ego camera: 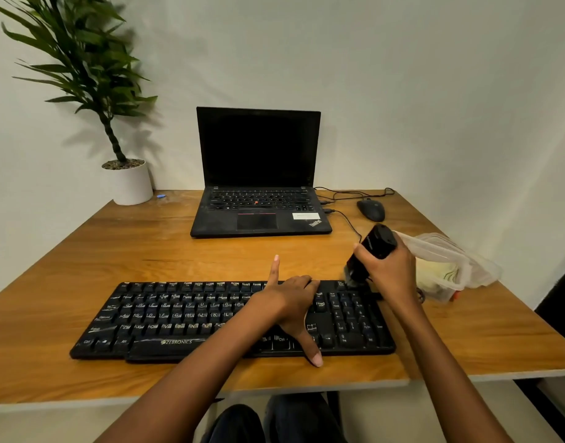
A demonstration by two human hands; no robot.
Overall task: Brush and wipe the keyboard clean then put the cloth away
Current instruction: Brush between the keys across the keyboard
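Found the keyboard lying flat near the front edge of the desk, within easy reach. Found the left hand laid palm-down across the right-centre keys, with thumb out at the near edge, forefinger straight toward the far edge and other fingers bent at the top row. Enclosing nothing, only pressing, evidently to stop sliding under the strokes.

Found the right hand wrapped firmly round a black barrel-shaped brush. Tilted with working end down at the far right corner, above the number pad, as suits a sweep along the top row. Could not resolve the bristles clearly; seemingly touching the keys. Judged brushing in hand, wiping not yet begun.

Noted the cloth, pale yellow, inside a clear plastic tub just right of the keyboard. Partly masked by the right wrist and blurred by the tub wall.

Beyond: open laptop with dark screen, corded mouse, potted plant at the far left corner. Could not inspect the keys under the left palm.
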